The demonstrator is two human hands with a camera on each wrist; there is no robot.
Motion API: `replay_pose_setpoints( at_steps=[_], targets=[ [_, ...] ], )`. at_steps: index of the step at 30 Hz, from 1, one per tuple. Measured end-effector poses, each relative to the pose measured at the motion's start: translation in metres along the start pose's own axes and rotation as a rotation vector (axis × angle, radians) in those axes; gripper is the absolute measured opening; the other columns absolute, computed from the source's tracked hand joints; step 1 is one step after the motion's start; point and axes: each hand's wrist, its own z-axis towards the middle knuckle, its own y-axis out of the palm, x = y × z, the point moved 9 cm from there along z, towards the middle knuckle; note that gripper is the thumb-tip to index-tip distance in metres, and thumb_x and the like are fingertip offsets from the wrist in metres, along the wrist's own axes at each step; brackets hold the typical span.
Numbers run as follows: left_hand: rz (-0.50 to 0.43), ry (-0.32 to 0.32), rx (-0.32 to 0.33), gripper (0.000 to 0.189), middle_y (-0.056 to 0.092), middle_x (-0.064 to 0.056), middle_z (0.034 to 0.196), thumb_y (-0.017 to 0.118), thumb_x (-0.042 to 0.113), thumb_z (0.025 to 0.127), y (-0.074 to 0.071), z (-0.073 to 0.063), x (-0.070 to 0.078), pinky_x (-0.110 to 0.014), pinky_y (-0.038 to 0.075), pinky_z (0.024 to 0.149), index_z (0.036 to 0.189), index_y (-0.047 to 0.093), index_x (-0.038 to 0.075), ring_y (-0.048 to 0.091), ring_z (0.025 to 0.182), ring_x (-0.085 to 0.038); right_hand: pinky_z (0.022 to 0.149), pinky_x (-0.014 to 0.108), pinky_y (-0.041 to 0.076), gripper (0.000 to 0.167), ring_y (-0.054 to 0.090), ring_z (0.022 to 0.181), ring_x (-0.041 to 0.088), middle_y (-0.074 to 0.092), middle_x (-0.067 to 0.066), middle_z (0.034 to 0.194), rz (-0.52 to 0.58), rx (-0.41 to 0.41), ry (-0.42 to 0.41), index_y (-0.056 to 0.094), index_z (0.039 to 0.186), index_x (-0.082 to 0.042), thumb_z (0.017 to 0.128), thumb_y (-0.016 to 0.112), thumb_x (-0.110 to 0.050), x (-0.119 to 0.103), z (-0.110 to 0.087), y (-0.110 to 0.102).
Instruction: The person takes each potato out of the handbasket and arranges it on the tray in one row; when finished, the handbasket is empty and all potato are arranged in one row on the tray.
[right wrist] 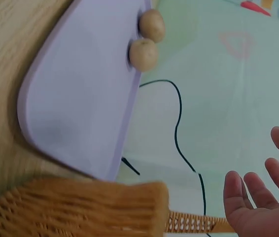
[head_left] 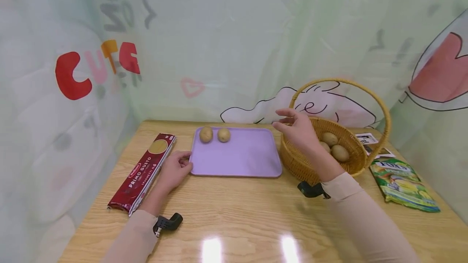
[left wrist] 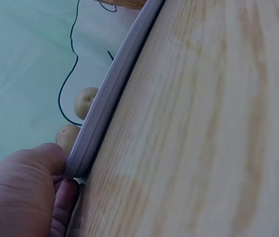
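Note:
My left hand [head_left: 177, 169] pinches the near left edge of a lilac tray [head_left: 241, 153]. In the left wrist view the thumb [left wrist: 48, 157] lies against the tray's rim [left wrist: 107, 101], with a finger below it. Two potatoes, one at the far left corner [head_left: 206, 134] and another beside it [head_left: 224, 135], sit on the tray. My right hand [head_left: 299, 131] is raised over the left side of a wicker basket [head_left: 296, 161], fingers spread apart and holding nothing. Potatoes [head_left: 340, 153] lie inside the basket, partly hidden by my right arm.
A red spaghetti pack [head_left: 142, 175] lies left of my left forearm. Right of the basket are a green Fox's bag [head_left: 404, 186] and some printed cards [head_left: 367, 138]. The basket's tall handle [head_left: 384, 111] arches above it. A patterned curtain [head_left: 219, 52] hangs behind the table.

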Motion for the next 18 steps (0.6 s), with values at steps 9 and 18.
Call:
replay_pose_setpoints(
  at_steps=[9,18],
  targets=[
    [0.01,-0.007,-0.002,0.041,0.064,-0.013,0.108,0.071,0.006,0.083,-0.003,-0.003,0.001,-0.027,0.053,0.072,0.123,0.064,0.0,0.062,0.082,-0.017,0.092,0.043,0.045,0.049,0.049,0.12,0.025,0.052,0.011,0.131,0.007,0.005,0.044,0.053,0.136,-0.012,0.093,0.066,-0.031,0.005,0.005,-0.037],
    [0.002,0.0,-0.01,0.041,0.063,-0.013,0.107,0.071,0.006,0.084,-0.001,-0.002,0.004,-0.028,0.053,0.072,0.123,0.064,-0.001,0.061,0.081,-0.017,0.099,0.049,0.039,0.052,0.046,0.124,0.032,0.049,0.016,0.135,-0.074,-0.022,0.087,0.048,0.138,-0.006,0.096,0.061,-0.034,0.023,0.013,-0.072]
  ],
)
